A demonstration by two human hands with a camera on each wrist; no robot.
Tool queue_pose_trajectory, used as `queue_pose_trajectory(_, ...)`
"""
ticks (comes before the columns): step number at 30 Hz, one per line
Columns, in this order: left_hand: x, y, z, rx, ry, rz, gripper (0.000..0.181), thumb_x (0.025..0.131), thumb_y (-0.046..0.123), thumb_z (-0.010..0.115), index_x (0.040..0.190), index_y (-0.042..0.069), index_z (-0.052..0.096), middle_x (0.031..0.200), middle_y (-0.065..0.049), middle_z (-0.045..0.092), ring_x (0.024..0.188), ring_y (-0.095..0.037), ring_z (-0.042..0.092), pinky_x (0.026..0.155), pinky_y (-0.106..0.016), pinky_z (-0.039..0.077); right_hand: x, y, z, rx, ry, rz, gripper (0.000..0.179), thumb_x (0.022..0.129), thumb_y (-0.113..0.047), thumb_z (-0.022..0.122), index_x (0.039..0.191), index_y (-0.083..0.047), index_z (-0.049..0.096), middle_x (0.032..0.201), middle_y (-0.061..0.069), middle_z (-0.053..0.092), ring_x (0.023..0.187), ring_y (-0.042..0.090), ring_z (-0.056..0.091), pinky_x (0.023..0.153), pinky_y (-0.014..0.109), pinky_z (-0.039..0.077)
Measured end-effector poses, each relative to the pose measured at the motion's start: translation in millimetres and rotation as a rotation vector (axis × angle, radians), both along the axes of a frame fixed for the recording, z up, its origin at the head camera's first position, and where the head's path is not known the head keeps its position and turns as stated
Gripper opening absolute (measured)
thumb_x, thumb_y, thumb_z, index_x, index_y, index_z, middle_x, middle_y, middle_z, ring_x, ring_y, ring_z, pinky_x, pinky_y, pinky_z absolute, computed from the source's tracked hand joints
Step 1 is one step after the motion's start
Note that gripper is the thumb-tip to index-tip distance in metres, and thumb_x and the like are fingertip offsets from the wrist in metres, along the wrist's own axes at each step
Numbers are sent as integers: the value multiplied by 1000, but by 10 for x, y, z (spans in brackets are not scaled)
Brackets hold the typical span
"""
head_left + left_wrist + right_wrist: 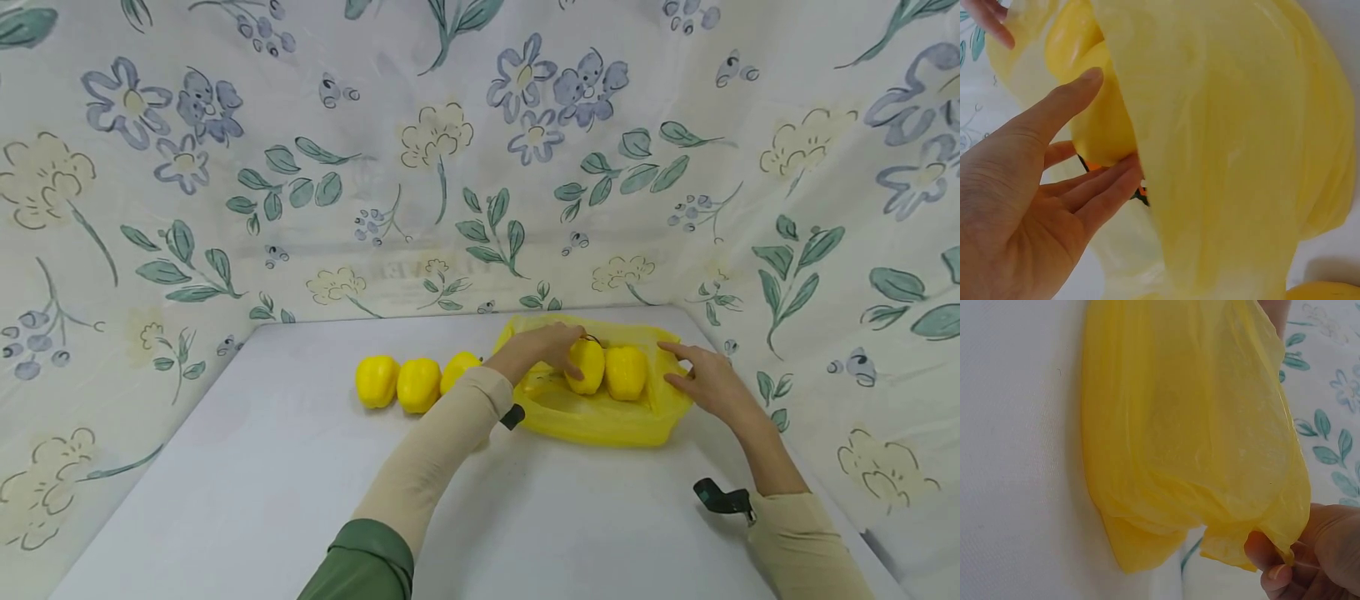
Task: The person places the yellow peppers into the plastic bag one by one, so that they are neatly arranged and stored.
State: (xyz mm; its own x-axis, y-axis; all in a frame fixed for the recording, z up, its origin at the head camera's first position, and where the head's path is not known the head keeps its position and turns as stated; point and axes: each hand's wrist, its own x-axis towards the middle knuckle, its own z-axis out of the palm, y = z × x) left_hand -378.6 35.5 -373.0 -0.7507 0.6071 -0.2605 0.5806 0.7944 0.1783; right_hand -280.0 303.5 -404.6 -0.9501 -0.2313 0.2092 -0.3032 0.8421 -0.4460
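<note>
Fingers of the left hand (553, 343), half open, hold a yellow pepper (590, 367) inside the yellow bag (600, 429). Right hand (712, 383) pinches the bag's edge at three o'clock; only the right-wrist view resolves this pinch.

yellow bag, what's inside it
At least two peppers show through its opening, one gripped by the left hand. The front of the bag covers part of the inside; whether more lie there cannot be seen.
</note>
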Motion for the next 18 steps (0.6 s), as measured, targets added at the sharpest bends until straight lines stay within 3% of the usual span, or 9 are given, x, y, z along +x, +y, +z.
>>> queue_pose_trajectory(13,-61,-104,134,-5,23,-81,63,91,48,65,143,16,46,146,0,51,134,-19,48,113,-35,41,7,-9,3,5,14,4,53,92,-10,67,141,0,49,123,31,60,75,22,59,59,23,52)
queue_pose_trajectory(18,-13,-239,299,52,-15,-79,62,92,46,65,143,15,47,143,-6,54,129,-21,53,108,-37,45,-1,1,2,5,15,3,53,91,-11,67,141,-1,49,122,30,61,76,22,59,61,23,53)
